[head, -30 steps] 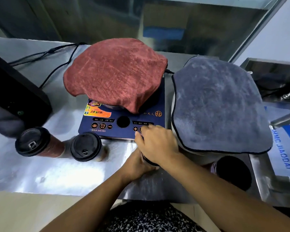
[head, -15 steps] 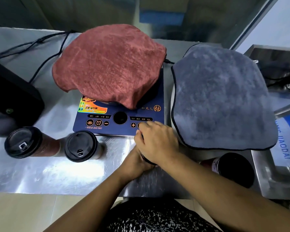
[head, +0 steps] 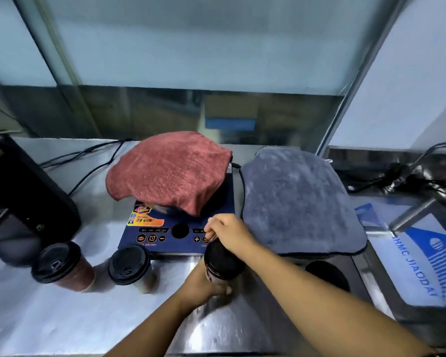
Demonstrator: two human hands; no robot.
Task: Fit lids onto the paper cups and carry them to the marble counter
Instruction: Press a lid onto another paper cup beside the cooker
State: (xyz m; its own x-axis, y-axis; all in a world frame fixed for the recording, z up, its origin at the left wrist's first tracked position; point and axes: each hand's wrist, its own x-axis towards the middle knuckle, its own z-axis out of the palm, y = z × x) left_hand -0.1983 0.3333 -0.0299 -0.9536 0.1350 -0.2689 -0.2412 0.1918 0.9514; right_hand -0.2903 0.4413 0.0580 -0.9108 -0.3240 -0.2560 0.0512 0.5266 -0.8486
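Note:
A paper cup with a black lid (head: 223,261) stands on the steel counter (head: 62,313) in front of me. My left hand (head: 204,284) wraps its lower body. Over the lid's far edge sits my right hand (head: 229,234), fingers curled against the rim. Two more brown cups stand at the left with black lids on: one (head: 59,264) further left, one (head: 129,265) nearer the middle. A dark round cup top (head: 325,275) shows at the right, below the grey cloth; whether it has a lid I cannot tell.
A blue induction cooker (head: 175,233) carries a pot under a red cloth (head: 170,171). A grey cloth (head: 299,202) covers something round at right. A black appliance (head: 23,191) stands at left, cables behind. A steel sink edge and a printed sheet (head: 422,258) lie at right.
My right hand has slid from flat on top of the lid to its far edge, so the black lid now shows. The view has tilted upward.

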